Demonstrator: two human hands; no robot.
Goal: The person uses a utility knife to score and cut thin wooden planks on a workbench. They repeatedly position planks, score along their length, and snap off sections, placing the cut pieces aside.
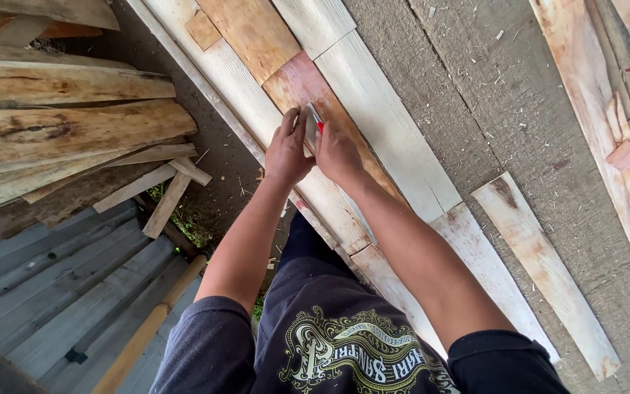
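A: What is lying under the fingers?

B: A reddish-brown plank [308, 91] is lying lengthwise among pale boards [380, 117] on a grey workbench [497, 95]. No packages, labels or signs are showing on the wood itself; the only print is a gold and white emblem on the dark shirt [344, 357] below the arms.

A: What are the hands doing?

B: The left hand [288, 149] is pressing flat on the plank, fingers extended and slightly spread, gripping nothing. The right hand [337, 153] is curling its fingers around a small tool with a red handle [315, 120]; its grey metal part is projecting just beyond the fingertips, between the two hands, and is touching the plank.

A: What is lying farther from the fingers?

B: A loose pale strip [541, 263] is resting on the bench, well apart on the side of the right hand. Rough planks [67, 117] are stacking up beyond the left hand, with a wooden pole [151, 325] leaning below them over grey decking [60, 292].
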